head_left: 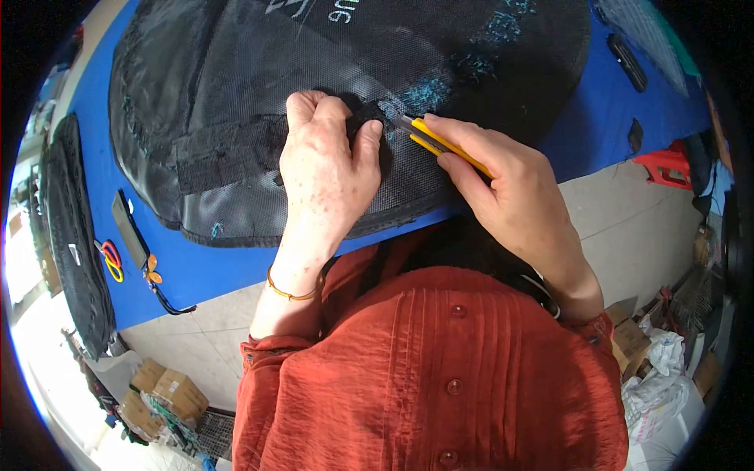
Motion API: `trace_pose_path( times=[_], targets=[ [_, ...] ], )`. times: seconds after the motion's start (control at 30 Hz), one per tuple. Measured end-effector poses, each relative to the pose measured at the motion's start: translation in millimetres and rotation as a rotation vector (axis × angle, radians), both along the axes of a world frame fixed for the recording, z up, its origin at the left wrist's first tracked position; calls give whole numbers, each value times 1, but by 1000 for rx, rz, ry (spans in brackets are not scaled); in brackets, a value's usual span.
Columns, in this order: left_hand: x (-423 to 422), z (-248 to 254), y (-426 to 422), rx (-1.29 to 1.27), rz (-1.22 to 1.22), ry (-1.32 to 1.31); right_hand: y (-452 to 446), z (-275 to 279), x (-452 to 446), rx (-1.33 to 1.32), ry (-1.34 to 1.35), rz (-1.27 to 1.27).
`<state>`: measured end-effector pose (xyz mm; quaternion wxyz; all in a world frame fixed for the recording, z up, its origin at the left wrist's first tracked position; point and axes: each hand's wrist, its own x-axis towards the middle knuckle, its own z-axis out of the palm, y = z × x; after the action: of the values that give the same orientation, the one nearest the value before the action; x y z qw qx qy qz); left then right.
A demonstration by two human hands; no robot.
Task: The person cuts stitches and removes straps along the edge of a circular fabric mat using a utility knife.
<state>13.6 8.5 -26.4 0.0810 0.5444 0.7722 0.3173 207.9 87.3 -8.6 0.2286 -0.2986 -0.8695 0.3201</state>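
Observation:
A big black mesh fabric piece (259, 173) with rounded edges and pale lettering covers most of the blue table. My left hand (326, 161) is closed on a black webbing strap (224, 157) sewn across the fabric, its thumb pressing near the strap's end. In my right hand (510, 165) is a yellow utility knife (452, 147), gripped along its handle. The blade tip points left and meets the fabric just beside my left thumb. Bits of teal thread (426, 94) lie in clumps close to the blade and farther up the fabric.
On the blue table (177, 271) at left lie a phone (129, 228), red and yellow-handled scissors (112, 259) and a long black bag (75, 235). A black object (626, 63) lies at far right. A red stool (667, 166) and cardboard boxes (177, 392) stand on the floor.

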Motion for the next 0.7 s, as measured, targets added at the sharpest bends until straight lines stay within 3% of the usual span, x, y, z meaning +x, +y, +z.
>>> trace_pose_path(
  times=[0.7],
  targets=[
    [2,3,1,-18,25,-28,-1,1,-2,9,10,-16]
  ],
)
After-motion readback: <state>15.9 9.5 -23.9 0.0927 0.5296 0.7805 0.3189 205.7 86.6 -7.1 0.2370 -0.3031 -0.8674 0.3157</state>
